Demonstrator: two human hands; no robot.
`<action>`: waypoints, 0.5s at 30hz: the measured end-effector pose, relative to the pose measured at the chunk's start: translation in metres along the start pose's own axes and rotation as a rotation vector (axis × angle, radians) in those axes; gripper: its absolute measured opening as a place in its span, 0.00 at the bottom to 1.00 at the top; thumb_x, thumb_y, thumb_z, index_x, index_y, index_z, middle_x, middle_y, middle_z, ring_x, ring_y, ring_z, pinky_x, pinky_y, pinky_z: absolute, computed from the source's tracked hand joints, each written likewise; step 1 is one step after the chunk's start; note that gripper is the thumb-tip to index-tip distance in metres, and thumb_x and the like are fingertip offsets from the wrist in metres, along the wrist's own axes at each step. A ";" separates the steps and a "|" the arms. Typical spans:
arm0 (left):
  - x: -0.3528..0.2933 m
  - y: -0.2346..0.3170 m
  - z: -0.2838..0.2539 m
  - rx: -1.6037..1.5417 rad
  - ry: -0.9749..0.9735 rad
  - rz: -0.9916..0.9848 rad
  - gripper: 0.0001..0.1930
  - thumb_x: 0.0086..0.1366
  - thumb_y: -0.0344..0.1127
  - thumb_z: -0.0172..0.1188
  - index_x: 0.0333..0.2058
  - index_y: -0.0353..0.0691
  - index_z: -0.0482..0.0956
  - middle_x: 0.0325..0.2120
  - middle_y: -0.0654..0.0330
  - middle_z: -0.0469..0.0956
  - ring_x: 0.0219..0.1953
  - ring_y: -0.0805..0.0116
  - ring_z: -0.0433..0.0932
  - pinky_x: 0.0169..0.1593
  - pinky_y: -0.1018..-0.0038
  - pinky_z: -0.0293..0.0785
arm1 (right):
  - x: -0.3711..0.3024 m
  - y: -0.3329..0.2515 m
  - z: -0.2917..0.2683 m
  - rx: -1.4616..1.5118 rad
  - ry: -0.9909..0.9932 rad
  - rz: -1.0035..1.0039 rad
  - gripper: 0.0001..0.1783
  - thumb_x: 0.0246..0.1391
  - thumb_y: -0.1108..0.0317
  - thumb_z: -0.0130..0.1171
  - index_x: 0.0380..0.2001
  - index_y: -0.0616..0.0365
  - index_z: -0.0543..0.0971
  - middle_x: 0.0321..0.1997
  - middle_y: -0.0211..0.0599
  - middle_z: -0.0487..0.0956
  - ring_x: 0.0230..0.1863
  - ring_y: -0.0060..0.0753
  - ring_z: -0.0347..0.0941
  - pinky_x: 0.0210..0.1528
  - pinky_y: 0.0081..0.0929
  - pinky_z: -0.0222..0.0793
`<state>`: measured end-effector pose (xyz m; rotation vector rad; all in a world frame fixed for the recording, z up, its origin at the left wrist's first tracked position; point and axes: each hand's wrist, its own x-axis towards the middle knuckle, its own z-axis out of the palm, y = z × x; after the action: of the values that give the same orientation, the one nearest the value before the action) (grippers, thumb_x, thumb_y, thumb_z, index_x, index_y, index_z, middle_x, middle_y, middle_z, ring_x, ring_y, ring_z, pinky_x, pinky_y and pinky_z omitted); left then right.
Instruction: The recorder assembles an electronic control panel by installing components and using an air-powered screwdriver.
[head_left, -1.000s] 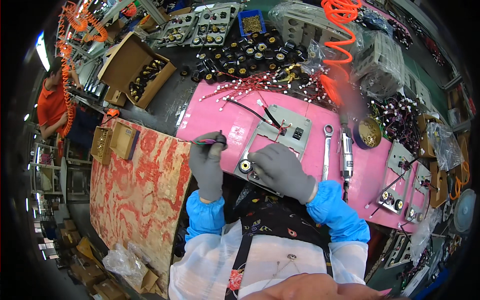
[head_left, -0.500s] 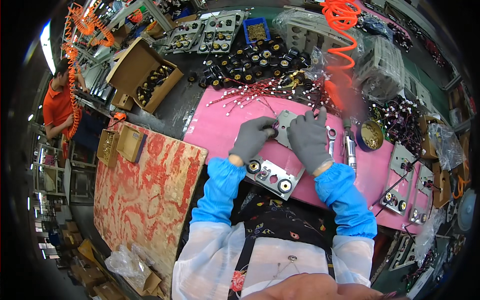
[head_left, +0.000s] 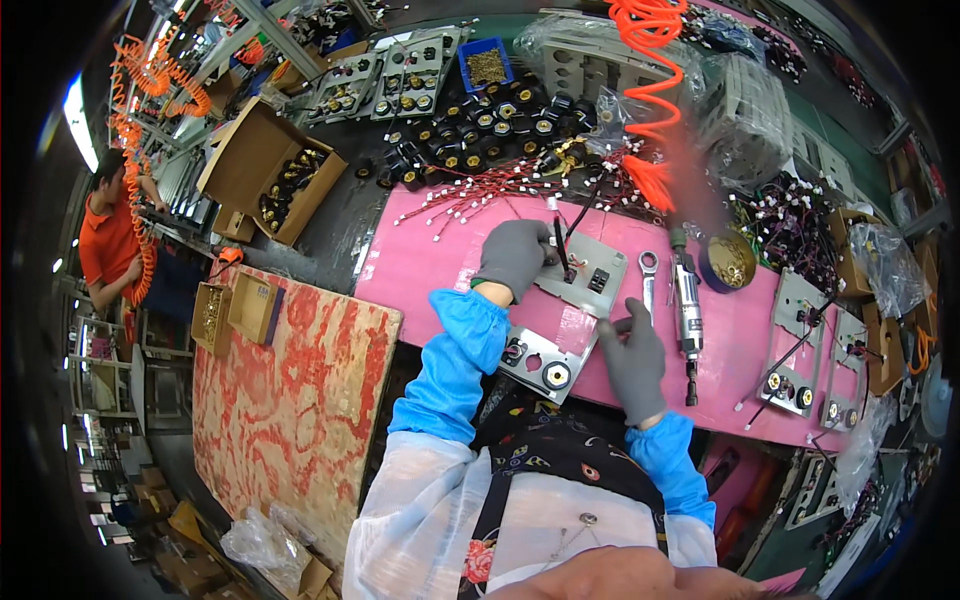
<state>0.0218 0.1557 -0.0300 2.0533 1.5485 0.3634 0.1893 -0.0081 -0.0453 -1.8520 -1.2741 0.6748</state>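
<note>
The grey-gloved right hand (head_left: pixel 632 360) had dropped, loosely spread, to the flat grey metal panel's (head_left: pixel 581 293) four o'clock, leaving eleven o'clock to the curled left hand (head_left: pixel 513 256), whose hold I couldn't tell.

Free room lying leftward, obstacles rightward and beyond.
Bare pink mat (head_left: pixel 425 268) is stretching left of the left hand (head_left: pixel 513 258); a grey panel (head_left: pixel 590 285) is filling space between the hands, a wrench (head_left: pixel 648 287) and driver (head_left: pixel 688 305) are lying near the right hand (head_left: pixel 634 365), red wires (head_left: pixel 480 190) are cluttering the far side, and an orange hose (head_left: pixel 650 183) is hanging there.

Right hand (head_left: pixel 632 362) off top of grey panel (head_left: pixel 572 292), now beside its right edge; black block (head_left: pixel 599 280) uncovered.
</note>
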 end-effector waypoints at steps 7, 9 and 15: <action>-0.007 -0.022 0.019 -0.204 0.113 -0.043 0.10 0.54 0.35 0.59 0.34 0.40 0.82 0.24 0.50 0.80 0.28 0.56 0.80 0.32 0.64 0.73 | 0.029 -0.016 0.002 0.719 -0.445 0.379 0.20 0.55 0.62 0.53 0.45 0.66 0.73 0.20 0.31 0.72 0.12 0.19 0.64 0.12 0.18 0.59; -0.017 -0.015 0.009 -0.331 0.075 -0.119 0.10 0.55 0.32 0.59 0.37 0.39 0.82 0.24 0.50 0.80 0.27 0.58 0.80 0.31 0.67 0.73 | 0.029 -0.022 0.016 0.775 -0.451 0.379 0.18 0.56 0.62 0.50 0.43 0.65 0.73 0.20 0.29 0.70 0.11 0.17 0.61 0.12 0.17 0.58; -0.063 0.011 -0.056 -0.605 0.253 -0.010 0.14 0.62 0.28 0.56 0.47 0.35 0.78 0.33 0.60 0.81 0.33 0.76 0.76 0.36 0.76 0.73 | 0.005 -0.084 0.011 0.617 -0.279 -0.162 0.22 0.50 0.71 0.53 0.50 0.63 0.71 0.23 0.36 0.76 0.15 0.28 0.68 0.17 0.26 0.62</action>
<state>-0.0168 0.1086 0.0287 1.5652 1.3618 0.9862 0.1382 0.0163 0.0176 -1.1693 -1.1926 1.1179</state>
